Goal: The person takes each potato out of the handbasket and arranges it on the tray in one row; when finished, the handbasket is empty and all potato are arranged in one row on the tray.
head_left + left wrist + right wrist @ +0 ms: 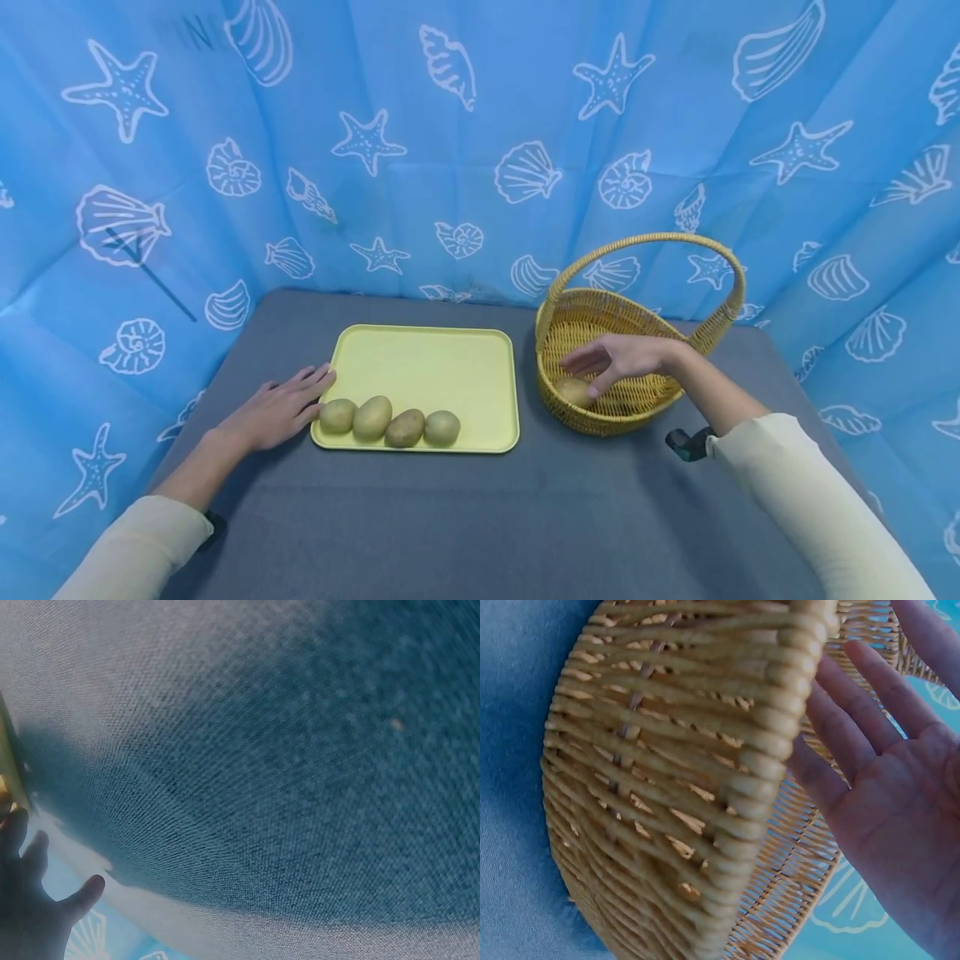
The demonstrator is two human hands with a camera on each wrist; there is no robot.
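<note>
My left hand (281, 410) lies at the left edge of a yellow tray (420, 358), its fingers stretched out and touching the rim. Several potatoes (372, 418) sit in a row along the tray's near side, the leftmost beside my fingertips. My right hand (626, 357) reaches over the rim into a wicker basket (607, 423). One potato (573, 391) lies in it, under the hand, with the thumb at its side. From the right wrist the fingers look nearly straight and the palm bare, while the basket wall (667, 787) hides the fingertips and potato.
The basket's tall arched handle (652, 238) rises over its opening, beside the right forearm. A grey cloth (480, 517) covers the table. Behind it hangs a blue curtain (465, 150) printed with white shells and starfish.
</note>
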